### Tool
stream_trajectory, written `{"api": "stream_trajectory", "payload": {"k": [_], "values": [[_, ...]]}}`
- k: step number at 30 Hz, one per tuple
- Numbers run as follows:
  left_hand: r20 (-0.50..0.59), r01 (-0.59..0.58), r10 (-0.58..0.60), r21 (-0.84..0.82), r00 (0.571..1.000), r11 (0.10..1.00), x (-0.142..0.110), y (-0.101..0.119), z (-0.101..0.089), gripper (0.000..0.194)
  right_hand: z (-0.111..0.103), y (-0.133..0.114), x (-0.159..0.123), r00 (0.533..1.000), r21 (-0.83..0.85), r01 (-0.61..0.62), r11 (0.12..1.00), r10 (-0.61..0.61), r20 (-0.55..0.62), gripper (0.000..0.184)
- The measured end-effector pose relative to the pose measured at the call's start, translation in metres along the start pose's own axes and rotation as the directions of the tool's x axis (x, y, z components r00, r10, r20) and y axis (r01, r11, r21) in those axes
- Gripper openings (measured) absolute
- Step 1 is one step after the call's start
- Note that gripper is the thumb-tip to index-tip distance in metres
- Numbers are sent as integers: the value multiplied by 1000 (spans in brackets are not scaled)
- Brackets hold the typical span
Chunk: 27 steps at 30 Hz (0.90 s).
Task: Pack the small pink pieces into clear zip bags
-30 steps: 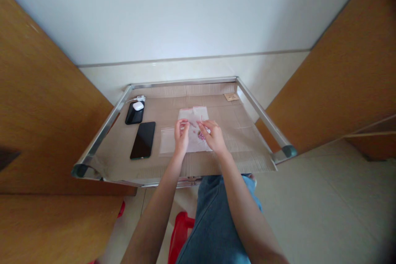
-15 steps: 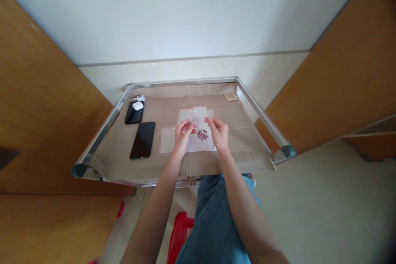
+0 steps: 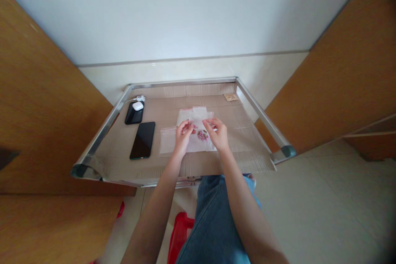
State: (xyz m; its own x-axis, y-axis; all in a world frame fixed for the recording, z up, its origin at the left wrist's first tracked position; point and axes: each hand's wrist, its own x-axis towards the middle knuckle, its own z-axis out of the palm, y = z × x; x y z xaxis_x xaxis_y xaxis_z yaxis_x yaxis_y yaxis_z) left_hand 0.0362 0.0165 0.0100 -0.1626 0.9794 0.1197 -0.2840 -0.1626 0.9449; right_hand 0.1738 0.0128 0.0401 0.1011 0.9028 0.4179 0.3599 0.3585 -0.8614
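Observation:
My left hand [image 3: 182,137] is closed in a pinch at the left of a small cluster of pink and greenish beads [image 3: 203,135]. Fingertips of my right hand [image 3: 218,133] are also pinched, just above and to the right of the same cluster. Whatever either hand holds is too small to make out. Beneath both hands lie thin clear plastic bags [image 3: 167,141], some with red zip lines along the top. The beads rest on or inside one of these bags; I cannot tell which.
Cardboard [image 3: 163,103] lines a low table with a metal rail frame [image 3: 185,82]. On its left lie a black phone [image 3: 142,140], a second dark device [image 3: 131,116] and a white earbud case [image 3: 137,106]. A small tan packet [image 3: 230,97] sits at the back right. Below is a red stool [image 3: 179,233].
My right hand has shifted slightly left, so its fingertips are a little closer to my left hand. The left hand has barely moved, and the beads stay in place.

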Motion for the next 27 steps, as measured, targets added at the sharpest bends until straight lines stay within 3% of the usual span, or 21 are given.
{"api": "stream_trajectory", "payload": {"k": [5,9,15,21,27], "values": [[7,-5,5,12,1000,1000,1,-1,-1,30,0,-1,0,998,122,3,993,-11,68,24],[14,-23,23,34,1000,999,1,-3,-1,30,4,2,1,999,179,-50,983,49,12,20],[33,-29,27,38,999,999,2,-5,-1,31,9,3,4,998,197,-17,980,30,-63,32],[32,-31,29,56,999,998,1,-4,-1,30,10,4,4,991,155,-86,984,101,-91,44],[-2,-25,25,50,1000,998,2,-2,0,30,17,10,4,976,263,-180,948,206,-74,50]]}}
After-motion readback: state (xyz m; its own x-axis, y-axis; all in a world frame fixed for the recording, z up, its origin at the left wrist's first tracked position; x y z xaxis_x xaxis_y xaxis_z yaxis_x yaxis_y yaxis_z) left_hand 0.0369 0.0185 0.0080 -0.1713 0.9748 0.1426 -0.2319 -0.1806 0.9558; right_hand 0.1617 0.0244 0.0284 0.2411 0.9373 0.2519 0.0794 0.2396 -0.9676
